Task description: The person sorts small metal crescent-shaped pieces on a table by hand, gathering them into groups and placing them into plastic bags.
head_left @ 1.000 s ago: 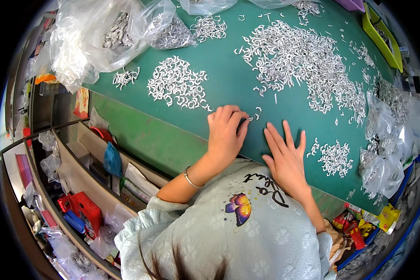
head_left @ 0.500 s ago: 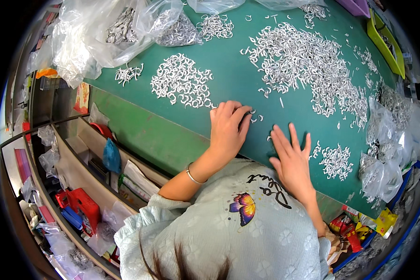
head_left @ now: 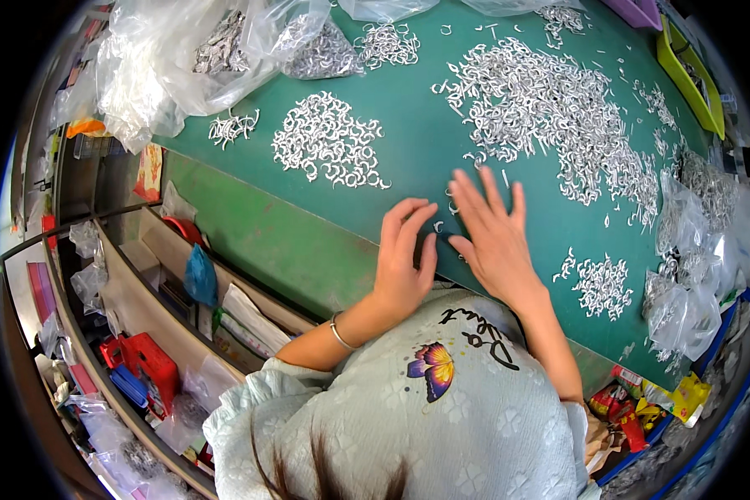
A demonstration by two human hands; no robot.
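Small curved silver metal pieces lie in heaps on a green table (head_left: 421, 125). Near the table's front edge my left hand (head_left: 402, 265) has its fingers bent and its thumb apart, with nothing visible gripped. One loose curved piece (head_left: 438, 226) lies right by its fingertips. My right hand (head_left: 502, 246) is stretched over the table just to the right, fingers spread, its fingertips slightly blurred; another curved piece (head_left: 452, 207) lies beside them. A loose heap of the curved pieces (head_left: 325, 137) is beyond my left hand, and a larger heap (head_left: 542, 108) beyond my right.
A smaller heap (head_left: 604, 287) lies right of my right forearm. Clear plastic bags with metal pieces stand at the far left (head_left: 321, 52) and right edge (head_left: 683, 308). A yellow-green bin (head_left: 690, 79) is at the far right. Cluttered shelf compartments (head_left: 146, 367) run along the left.
My right hand has moved left and farther over the table, toward the loose pieces. My left hand has drawn back slightly from the left heap, its fingers opening wider.
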